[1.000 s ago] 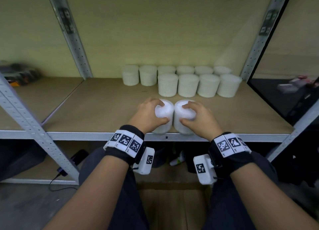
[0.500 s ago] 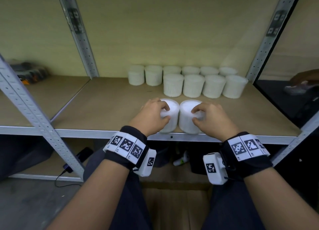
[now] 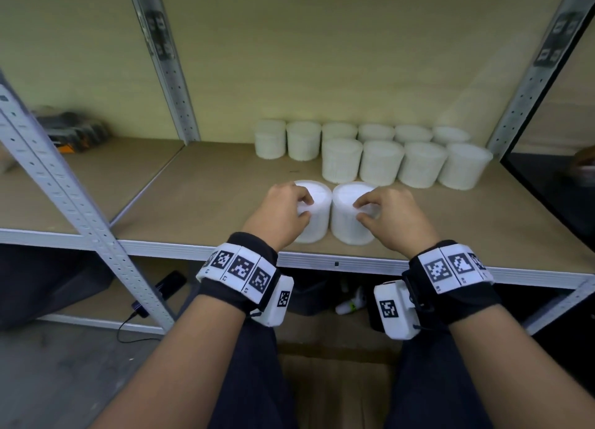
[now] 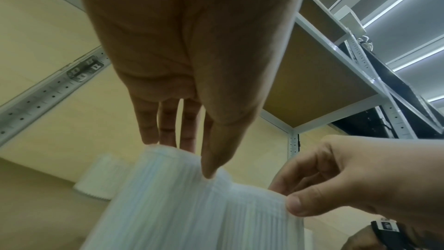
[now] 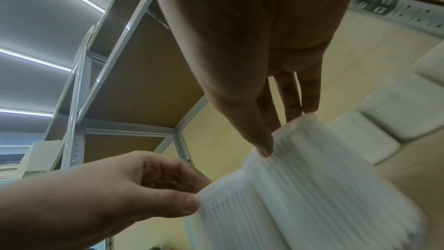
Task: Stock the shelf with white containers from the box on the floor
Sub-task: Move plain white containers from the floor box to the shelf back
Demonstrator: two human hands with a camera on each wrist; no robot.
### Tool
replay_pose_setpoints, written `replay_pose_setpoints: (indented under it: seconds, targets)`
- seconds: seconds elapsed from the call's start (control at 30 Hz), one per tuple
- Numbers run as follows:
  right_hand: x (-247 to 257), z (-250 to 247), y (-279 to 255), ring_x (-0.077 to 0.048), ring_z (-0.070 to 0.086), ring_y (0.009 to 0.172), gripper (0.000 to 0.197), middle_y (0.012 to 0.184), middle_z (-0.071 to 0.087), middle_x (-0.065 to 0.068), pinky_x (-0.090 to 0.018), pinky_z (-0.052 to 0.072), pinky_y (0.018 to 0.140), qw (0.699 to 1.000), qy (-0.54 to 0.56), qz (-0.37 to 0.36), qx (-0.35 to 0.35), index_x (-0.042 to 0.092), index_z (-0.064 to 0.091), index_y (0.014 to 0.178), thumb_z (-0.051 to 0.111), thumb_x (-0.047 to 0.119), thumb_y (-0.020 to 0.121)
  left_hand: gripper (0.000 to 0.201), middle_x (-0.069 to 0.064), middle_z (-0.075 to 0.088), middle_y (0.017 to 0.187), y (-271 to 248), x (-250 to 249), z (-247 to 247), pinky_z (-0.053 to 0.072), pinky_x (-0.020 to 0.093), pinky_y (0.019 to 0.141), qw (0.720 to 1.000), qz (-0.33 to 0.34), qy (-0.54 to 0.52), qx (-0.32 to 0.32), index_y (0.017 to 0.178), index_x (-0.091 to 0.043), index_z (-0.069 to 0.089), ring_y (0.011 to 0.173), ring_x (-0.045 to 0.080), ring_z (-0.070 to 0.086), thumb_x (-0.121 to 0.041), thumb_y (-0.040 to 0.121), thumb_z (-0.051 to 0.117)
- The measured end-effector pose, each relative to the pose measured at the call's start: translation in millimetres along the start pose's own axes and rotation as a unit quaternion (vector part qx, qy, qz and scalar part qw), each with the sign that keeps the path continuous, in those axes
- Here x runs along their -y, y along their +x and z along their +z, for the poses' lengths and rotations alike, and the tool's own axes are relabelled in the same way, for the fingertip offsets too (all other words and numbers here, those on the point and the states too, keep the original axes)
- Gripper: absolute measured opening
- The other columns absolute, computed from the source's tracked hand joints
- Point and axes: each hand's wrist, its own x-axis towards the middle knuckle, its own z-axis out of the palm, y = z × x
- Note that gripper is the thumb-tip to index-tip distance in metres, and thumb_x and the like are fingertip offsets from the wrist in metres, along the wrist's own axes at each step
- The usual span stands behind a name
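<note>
— What's different from a second ago?
— Both tubs, the left tub [image 3: 314, 211] and the right tub [image 3: 349, 214], have slid farther onto the shelf [image 3: 199, 184], closer to the stocked rows.
— And the hands?
— The left hand [image 3: 280, 214] and right hand [image 3: 394, 219] have loosened, now only fingertips at the rims.

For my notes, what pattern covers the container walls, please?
Fine vertical ribbing on white container walls, clearest in the left wrist view.

bare shelf board [image 3: 206, 184] left of hands, rows of white containers [image 3: 380, 161] blocking back right
</note>
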Motion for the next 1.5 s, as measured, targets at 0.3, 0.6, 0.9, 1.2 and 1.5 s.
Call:
replay_pose_setpoints:
  seconds: [0.3,0.6,0.9,1.2,1.5]
  targets:
    - [29.9,20.9,62.7,-0.019,0.06,0.116,0.027,0.122,0.067,0.001,-0.028,0.045,0.096,0.999,-0.022,-0.037,0.032,0.021,0.069,0.115,0.062,0.023,0.089,0.023,0.005,0.061,0.124,38.8,43.8,-10.0,0.037,0.021,0.088,0.999,-0.046,0.014,-0.018,0.11,-0.015,0.068,0.114,0.02,0.056,-0.015,0.088,0.061]
    - [49.1,43.8,131.8,-0.021,0.059,0.114,0.028,0.121,0.067,0.0,-0.031,0.043,0.095,0.994,-0.064,-0.07,0.055,0.02,0.066,0.116,0.061,0.025,0.09,0.021,0.007,0.06,0.125,90.5,87.1,-17.7,0.038,0.022,0.092,0.997,-0.072,0.017,-0.022,0.109,-0.013,0.068,0.119,0.023,0.054,-0.013,0.088,0.061]
    - [44.2,68.3,184.9,-0.025,0.06,0.113,0.026,0.118,0.068,0.001,-0.033,0.046,0.093,0.995,-0.058,-0.067,0.051,0.022,0.066,0.114,0.059,0.029,0.09,0.022,0.005,0.061,0.124,134.6,116.0,-17.0,0.035,0.019,0.09,0.997,-0.067,0.007,-0.025,0.109,-0.013,0.068,0.115,0.021,0.056,-0.013,0.089,0.061]
    - [36.8,74.1,204.0,-0.023,0.062,0.109,0.027,0.117,0.069,0.001,-0.032,0.048,0.088,0.995,-0.049,-0.085,0.032,0.023,0.066,0.115,0.058,0.029,0.091,0.02,0.01,0.062,0.112,161.7,126.1,-13.1,0.039,0.022,0.085,0.999,-0.038,-0.001,-0.034,0.106,-0.009,0.068,0.104,0.025,0.058,-0.011,0.087,0.063]
    - [35.7,74.4,199.6,-0.024,0.06,0.111,0.03,0.119,0.068,-0.002,-0.035,0.048,0.093,0.995,-0.026,-0.089,0.031,0.02,0.066,0.118,0.058,0.026,0.09,0.023,0.008,0.059,0.117,165.2,125.4,-13.2,0.037,0.022,0.083,0.999,-0.046,0.013,-0.014,0.11,-0.011,0.065,0.106,0.023,0.056,-0.012,0.087,0.062]
